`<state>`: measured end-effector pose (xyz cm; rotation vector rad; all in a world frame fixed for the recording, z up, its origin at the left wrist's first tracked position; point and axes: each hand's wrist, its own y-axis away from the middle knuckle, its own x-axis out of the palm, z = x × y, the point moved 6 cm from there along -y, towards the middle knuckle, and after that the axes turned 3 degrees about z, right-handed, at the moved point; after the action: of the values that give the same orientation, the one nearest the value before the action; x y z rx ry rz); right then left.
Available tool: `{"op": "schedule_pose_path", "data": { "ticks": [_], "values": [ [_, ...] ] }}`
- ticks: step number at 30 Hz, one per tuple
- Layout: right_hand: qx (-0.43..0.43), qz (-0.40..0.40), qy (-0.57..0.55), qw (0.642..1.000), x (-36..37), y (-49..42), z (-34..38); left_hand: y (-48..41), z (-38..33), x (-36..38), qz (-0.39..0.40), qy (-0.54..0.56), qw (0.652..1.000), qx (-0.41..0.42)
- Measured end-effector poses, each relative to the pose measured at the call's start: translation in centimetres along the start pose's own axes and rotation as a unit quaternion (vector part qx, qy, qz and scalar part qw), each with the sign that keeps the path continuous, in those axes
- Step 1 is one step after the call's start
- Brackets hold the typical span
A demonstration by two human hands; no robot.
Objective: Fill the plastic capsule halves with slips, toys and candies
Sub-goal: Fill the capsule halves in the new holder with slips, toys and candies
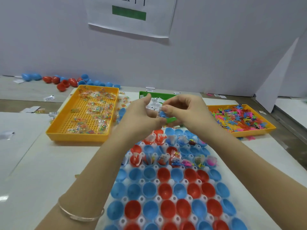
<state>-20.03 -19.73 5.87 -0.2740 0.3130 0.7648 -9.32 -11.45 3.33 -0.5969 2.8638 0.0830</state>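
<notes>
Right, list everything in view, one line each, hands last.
capsule halves: dozens, red and blue, in the holder; far rows filled, near rows empty
holder: one, white, centre front
candy tray: one, yellow, left, holding clear candy packets
toy tray: one, yellow, right, holding multicoloured toys
green tray: one, green, behind the hands, holding white slips
loose capsules: several, red and blue, far left by the wall
sheet: one, white with green bar, on the wall
bracelet: one, pale, left wrist
right hand: pinches a held slip above the holder's far end
left hand: fingers curled beside the slip, a blue piece and a green piece; its grip unclear
</notes>
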Motion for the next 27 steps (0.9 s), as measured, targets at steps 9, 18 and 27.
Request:
{"op": "schedule_pose_path", "data": {
  "ticks": [9, 18, 27],
  "values": [
    [-0.039, 0.142, 0.072, 0.986, 5.0, 3.8, 3.0, 7.0, 1.3, -3.5, -0.021, -0.061, 0.998, 0.028],
    [-0.062, 0.202, 0.16, 0.964, 10.4, 5.8, 2.6, 12.2, 7.0, -5.4, -0.064, 0.026, 0.997, -0.019],
    [0.015, 0.27, 0.195, 0.943, 11.9, 6.4, 0.1, 14.1, 10.0, -6.6, -0.071, -0.098, 0.99, -0.068]
  ]
}}
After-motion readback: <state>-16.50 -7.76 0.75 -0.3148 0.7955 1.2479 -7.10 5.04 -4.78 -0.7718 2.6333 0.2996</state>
